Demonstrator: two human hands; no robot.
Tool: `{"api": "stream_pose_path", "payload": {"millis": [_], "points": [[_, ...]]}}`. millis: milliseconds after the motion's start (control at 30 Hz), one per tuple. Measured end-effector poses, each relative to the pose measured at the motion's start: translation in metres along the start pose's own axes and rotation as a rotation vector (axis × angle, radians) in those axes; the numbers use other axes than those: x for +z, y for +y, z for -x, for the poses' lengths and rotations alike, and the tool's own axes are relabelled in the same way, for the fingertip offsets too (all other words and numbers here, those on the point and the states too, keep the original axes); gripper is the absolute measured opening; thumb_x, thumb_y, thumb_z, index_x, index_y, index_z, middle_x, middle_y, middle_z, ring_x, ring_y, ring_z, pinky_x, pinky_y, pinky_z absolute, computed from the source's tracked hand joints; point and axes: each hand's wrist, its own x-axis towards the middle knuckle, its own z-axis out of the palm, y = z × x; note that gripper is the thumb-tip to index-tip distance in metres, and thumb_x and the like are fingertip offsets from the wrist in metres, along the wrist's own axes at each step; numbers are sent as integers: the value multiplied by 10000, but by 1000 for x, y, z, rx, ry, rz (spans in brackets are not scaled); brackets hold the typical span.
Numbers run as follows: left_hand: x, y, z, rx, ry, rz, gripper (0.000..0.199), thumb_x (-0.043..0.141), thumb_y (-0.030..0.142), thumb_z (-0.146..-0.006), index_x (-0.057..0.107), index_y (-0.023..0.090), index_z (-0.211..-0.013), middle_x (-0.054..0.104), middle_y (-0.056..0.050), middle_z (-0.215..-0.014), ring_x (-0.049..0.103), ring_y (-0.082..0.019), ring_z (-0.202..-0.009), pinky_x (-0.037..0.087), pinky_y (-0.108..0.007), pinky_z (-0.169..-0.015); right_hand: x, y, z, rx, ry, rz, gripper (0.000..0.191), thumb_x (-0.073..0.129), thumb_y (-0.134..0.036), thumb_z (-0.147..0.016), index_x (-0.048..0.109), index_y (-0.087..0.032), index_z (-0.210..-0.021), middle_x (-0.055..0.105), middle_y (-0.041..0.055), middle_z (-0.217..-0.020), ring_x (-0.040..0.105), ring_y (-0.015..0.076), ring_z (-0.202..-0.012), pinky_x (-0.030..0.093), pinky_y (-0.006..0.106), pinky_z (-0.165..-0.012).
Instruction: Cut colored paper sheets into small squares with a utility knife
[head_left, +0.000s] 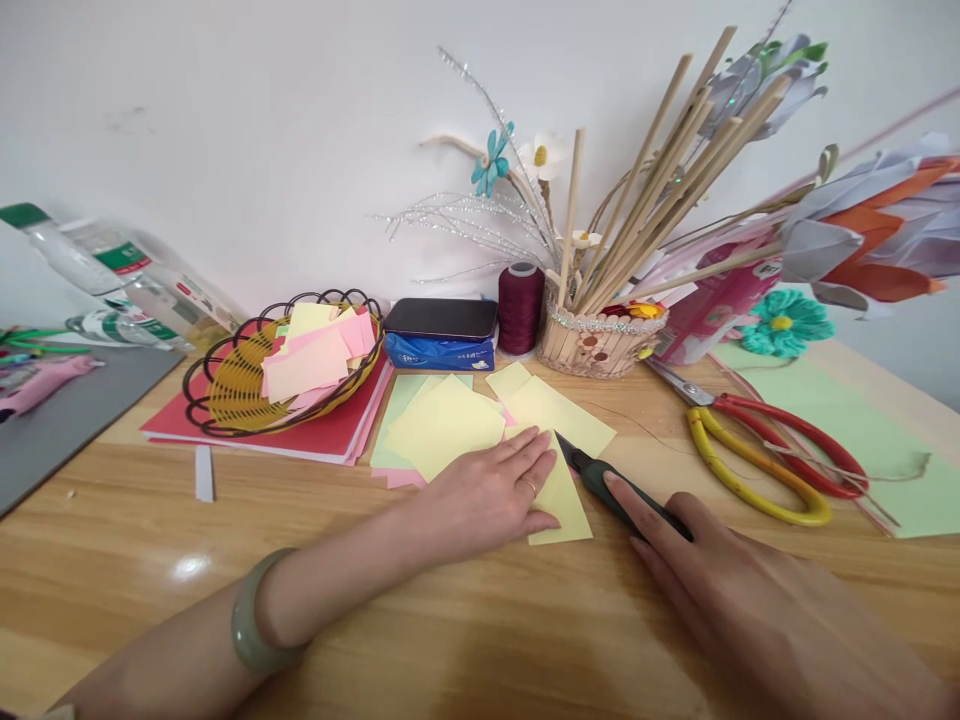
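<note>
My left hand (499, 492) lies flat on a piece of yellow paper (568, 510), fingers stretched out and pressing it to the table. In my right hand (720, 570) is a dark green utility knife (611, 490), the index finger along its top. The dark blade points up and left, its tip at the right edge of the yellow paper, close to my left fingertips. Just beyond lie more yellow sheets (450, 425), overlapping pale green and pink paper.
A woven basket (225, 385) of paper pieces sits on red paper (165, 425) at left. Behind are a phone (442, 318), a maroon thread spool (520, 310) and a pot (600, 345) of sticks and flowers. Scissors (757, 460) lie at right, plastic bottles (142, 280) at far left.
</note>
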Motion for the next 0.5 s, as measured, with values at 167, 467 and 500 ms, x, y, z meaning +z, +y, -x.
{"api": "stream_pose_path", "payload": {"millis": [167,467,500], "points": [[-1,0,0,4,9,11,609,460,492,-916,509,-25,-1234,493,-215,-1319,442,-271,-1264,377,-320,-1045,1,-3,1,23,-29,46,664,351,30,-715,377,-128,-1359,528,22,-767,521,119,-384,502,299,-388],[2,1,1,-4,1,17,608,438,490,-927,490,-21,-1252,472,-217,-1337,418,-266,-1281,360,-317,-1055,5,-2,1,29,-79,35,683,333,26,-749,290,-138,-1410,551,49,-829,575,130,-465,518,289,-455],[3,1,1,-5,2,18,606,433,492,-929,488,-17,-1254,469,-216,-1341,414,-264,-1284,356,-317,-1057,6,-2,1,28,-80,32,680,338,26,-749,293,-133,-1409,551,49,-828,576,130,-465,517,287,-456]]}}
